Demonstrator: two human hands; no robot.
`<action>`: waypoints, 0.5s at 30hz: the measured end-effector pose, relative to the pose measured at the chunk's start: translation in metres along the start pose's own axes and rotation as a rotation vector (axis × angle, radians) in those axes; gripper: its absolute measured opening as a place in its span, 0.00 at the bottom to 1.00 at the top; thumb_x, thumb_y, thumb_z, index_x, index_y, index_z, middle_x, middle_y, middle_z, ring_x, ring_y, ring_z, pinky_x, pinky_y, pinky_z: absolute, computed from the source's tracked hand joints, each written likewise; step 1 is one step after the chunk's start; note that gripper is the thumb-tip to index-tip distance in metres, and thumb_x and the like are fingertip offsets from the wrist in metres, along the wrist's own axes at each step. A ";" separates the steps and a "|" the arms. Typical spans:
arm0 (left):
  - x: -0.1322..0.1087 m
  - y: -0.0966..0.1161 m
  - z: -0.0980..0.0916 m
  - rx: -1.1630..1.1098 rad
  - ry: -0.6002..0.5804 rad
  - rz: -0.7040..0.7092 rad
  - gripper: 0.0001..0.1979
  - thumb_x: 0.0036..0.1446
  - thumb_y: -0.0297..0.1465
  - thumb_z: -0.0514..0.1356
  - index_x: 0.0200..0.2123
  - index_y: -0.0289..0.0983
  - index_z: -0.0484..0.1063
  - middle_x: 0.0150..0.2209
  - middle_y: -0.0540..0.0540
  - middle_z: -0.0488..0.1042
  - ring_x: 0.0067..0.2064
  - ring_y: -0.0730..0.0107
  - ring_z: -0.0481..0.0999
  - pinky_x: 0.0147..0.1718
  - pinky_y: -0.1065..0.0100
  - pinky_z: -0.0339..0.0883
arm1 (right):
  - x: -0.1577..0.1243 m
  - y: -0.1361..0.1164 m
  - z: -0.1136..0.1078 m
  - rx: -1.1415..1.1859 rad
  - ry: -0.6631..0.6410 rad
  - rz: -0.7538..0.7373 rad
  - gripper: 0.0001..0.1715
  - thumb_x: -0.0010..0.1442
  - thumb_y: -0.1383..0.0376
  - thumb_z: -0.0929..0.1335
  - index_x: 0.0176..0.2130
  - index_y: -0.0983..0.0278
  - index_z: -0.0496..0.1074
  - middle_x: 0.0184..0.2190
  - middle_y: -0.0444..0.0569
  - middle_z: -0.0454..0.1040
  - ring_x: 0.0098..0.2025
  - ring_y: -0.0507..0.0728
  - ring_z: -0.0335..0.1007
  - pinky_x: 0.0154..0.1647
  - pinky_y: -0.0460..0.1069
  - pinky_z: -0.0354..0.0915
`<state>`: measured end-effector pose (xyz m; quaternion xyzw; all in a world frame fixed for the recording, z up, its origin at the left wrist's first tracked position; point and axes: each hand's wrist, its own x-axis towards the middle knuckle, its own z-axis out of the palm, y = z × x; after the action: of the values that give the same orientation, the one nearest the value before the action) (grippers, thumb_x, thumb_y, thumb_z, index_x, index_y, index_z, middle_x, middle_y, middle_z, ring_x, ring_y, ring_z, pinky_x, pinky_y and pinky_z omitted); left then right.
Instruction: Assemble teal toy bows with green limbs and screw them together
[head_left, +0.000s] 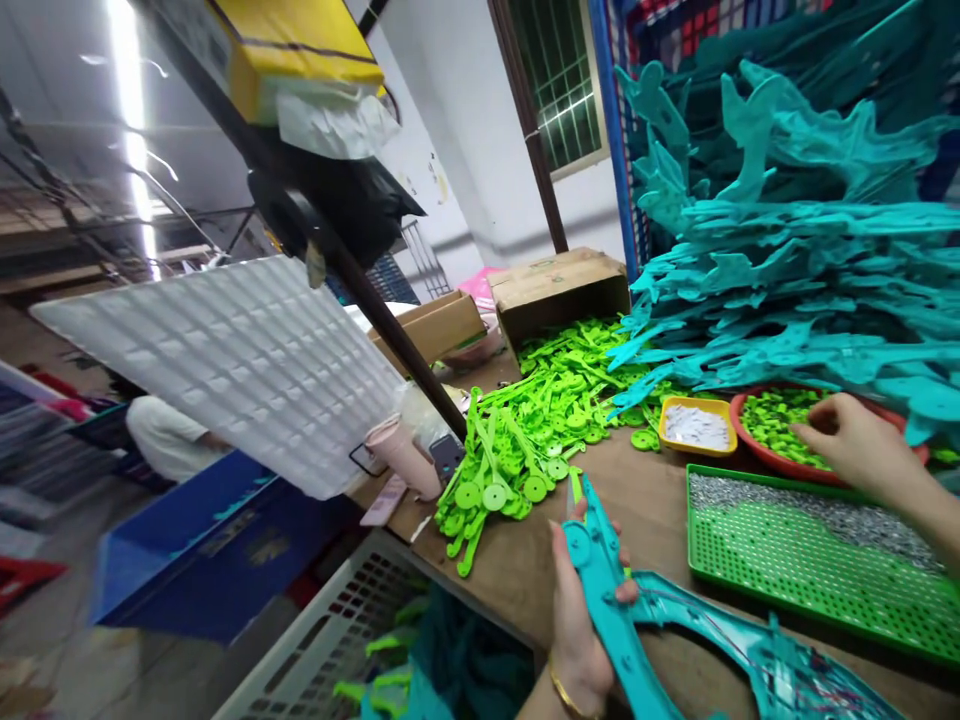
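A big heap of teal plastic parts point(787, 270) was stacked behind the green tray point(787, 570), overhanging its far side. A white moulded sheet point(232, 360) was propped well left of the tray, beyond the table edge. The wooden table point(510, 570) lay under the tray & all things near it. A pile of lime-green parts point(525, 440) was spread left of & behind the tray, w/ an open cardboard box point(559, 285) tipped on its side at the pile's far end. The tray was perforated; a band of small silver bits point(817, 515) was laid along its far edge. A red bowl point(750, 445) filled w/ small green pieces point(780, 410) was set just behind the tray.

A long teal part point(615, 640) was held just left of the tray, by its near-left corner. Its upper end was gripped by the left hand point(577, 630), fingers wrapped round it from the left; the rest of the part ran off lower right, in front of the tray. The right hand point(847, 440) was placed over the bowl, behind the tray's far edge, fingers bunched narrow on the green pieces; whether one was pinched could not be told. A small yellow dish point(697, 403) w/ white bits point(697, 427) was set behind the tray's far-left corner, beside the bowl. A gold bangle point(566, 693) was worn on the left wrist.
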<state>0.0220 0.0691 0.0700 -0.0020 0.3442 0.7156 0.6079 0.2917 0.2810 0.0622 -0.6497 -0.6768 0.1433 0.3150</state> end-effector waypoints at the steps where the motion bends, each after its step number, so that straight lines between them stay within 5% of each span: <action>1: -0.001 -0.007 0.001 0.011 -0.006 -0.001 0.26 0.59 0.52 0.55 0.57 0.48 0.62 0.36 0.47 0.71 0.25 0.75 0.70 0.16 0.79 0.57 | -0.016 -0.015 -0.002 0.124 -0.005 -0.035 0.17 0.52 0.50 0.67 0.34 0.59 0.66 0.36 0.56 0.77 0.37 0.66 0.74 0.36 0.58 0.67; 4: -0.012 -0.023 0.005 0.061 -0.057 -0.016 0.29 0.58 0.55 0.53 0.58 0.47 0.61 0.36 0.46 0.73 0.26 0.74 0.71 0.16 0.79 0.59 | -0.077 -0.061 -0.002 0.369 -0.190 -0.158 0.22 0.56 0.48 0.66 0.40 0.62 0.73 0.35 0.54 0.78 0.35 0.62 0.75 0.36 0.56 0.69; 8: -0.028 -0.031 0.013 0.132 -0.140 -0.096 0.34 0.58 0.59 0.48 0.59 0.45 0.61 0.33 0.46 0.74 0.25 0.72 0.73 0.16 0.77 0.62 | -0.147 -0.102 -0.004 0.476 -0.433 -0.452 0.14 0.63 0.59 0.63 0.42 0.60 0.76 0.39 0.50 0.78 0.39 0.56 0.75 0.40 0.51 0.70; 15: -0.040 -0.027 0.011 0.173 -0.143 -0.093 0.34 0.60 0.58 0.44 0.60 0.45 0.62 0.29 0.48 0.73 0.23 0.72 0.71 0.15 0.76 0.62 | -0.174 -0.113 -0.004 0.366 -0.308 -0.528 0.06 0.60 0.66 0.68 0.38 0.62 0.75 0.34 0.47 0.79 0.35 0.52 0.75 0.35 0.46 0.69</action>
<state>0.0603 0.0403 0.0825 0.0855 0.3601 0.6524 0.6614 0.1975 0.0981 0.0912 -0.3560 -0.8240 0.2723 0.3467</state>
